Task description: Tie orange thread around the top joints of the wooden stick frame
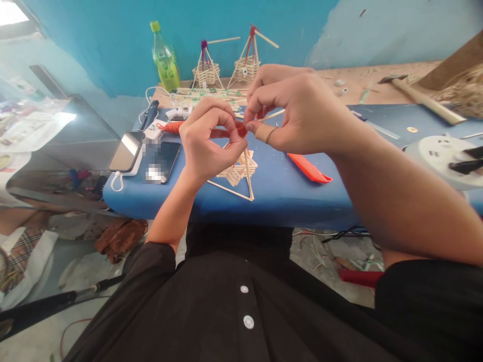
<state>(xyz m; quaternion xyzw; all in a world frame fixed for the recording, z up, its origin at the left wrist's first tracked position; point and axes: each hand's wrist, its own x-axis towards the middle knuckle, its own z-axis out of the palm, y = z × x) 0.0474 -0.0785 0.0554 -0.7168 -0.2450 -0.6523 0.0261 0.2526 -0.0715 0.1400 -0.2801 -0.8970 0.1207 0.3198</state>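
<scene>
My left hand [211, 138] is closed in a pinch on orange string [241, 128]. The fingertips of my right hand [290, 110] press together on the same string, close beside the left fingertips. Directly below them on the blue table stands a small frame of pale wooden sticks [248, 176], with a star-like stacked body; my left hand hides its upper part. Left of my left hand lies a wound bundle of orange cord [172, 127]. An orange-red ridged plastic piece [310, 169] rests on the table below my right hand.
Two similar stick models [206, 70] stand at the back beside a green-capped bottle [165, 60]. Two phones [126, 152] lie at the left. A hammer [426, 98] and a white power socket block [439, 158] are at the right. Loose sticks [211, 94] lie behind my hands.
</scene>
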